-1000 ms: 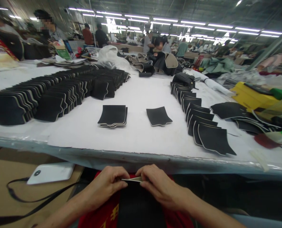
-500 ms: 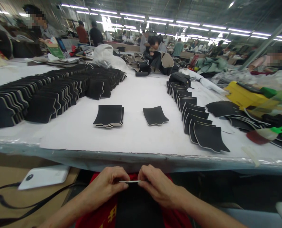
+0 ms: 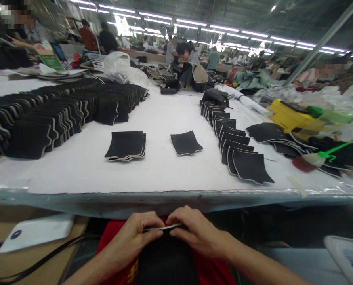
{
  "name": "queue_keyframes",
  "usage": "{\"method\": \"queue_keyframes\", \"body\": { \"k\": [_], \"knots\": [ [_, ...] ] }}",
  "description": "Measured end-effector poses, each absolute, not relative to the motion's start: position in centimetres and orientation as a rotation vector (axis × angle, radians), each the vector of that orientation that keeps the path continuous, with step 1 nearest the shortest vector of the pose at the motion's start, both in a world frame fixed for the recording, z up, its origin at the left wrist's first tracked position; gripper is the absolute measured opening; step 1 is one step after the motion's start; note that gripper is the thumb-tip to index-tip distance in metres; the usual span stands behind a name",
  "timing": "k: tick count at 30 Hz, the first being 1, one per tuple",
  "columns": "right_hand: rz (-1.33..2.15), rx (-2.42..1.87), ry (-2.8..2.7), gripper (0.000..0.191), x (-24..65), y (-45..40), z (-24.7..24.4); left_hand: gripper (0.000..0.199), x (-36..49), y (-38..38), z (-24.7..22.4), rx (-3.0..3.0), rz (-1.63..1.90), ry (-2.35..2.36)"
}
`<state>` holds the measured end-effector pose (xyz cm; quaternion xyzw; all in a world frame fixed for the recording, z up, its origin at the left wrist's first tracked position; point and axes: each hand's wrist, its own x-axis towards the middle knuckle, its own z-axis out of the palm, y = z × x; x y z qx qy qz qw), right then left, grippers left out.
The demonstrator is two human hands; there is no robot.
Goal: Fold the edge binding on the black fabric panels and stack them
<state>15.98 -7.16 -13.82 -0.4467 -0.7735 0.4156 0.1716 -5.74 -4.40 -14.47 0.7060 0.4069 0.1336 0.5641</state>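
Now bent: one pale-edged black piece, gripped in both hands

At the lap, in front of the table (image 3: 164, 174), the black piece (image 3: 166, 228) is pinched by its pale edge between the thumb and fingers of the left hand (image 3: 140, 229) and of the right hand (image 3: 194, 225). The edge, seen nearly straight a moment ago, is now bowed; by this, the piece is probably being flexed or worked along that edge. Its lower limit cannot be told. One white phone (image 3: 39, 233) is seen at the left.

On the table, one small stack (image 3: 124, 144) is laid, in which about three pieces can be counted, with one single piece (image 3: 186, 143) set apart. At the right, one overlapping row (image 3: 250, 164) is formed by at least eight pieces. At the left, two long rows (image 3: 27, 138) are too tightly packed to be counted. Farther off, one yellow box (image 3: 289, 114) is seen.
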Motion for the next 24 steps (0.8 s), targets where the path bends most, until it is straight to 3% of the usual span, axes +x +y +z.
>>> {"method": "queue_keyframes", "body": {
  "k": [9, 14, 21, 24],
  "knots": [
    [1.234, -1.297, -2.17, 0.007, 16.7, -6.8, -14.2, 0.024, -5.7, -4.6, -14.0, 1.67, 0.272, 0.968],
    [1.244, -1.32, -2.176, 0.03, 17.9, -7.1, -14.2, 0.025, -5.9, -4.7, -14.1, 1.647, 0.265, 0.997],
    [1.106, -1.328, -2.285, 0.043, 17.6, -7.5, -14.4, 0.024, -4.8, -4.5, -14.0, 1.806, 0.214, 0.993],
    [1.07, -1.261, -2.309, 0.054, 16.9, -7.3, -14.7, 0.033, -3.7, -4.3, -13.9, 1.971, 0.115, 0.96]
  ]
}}
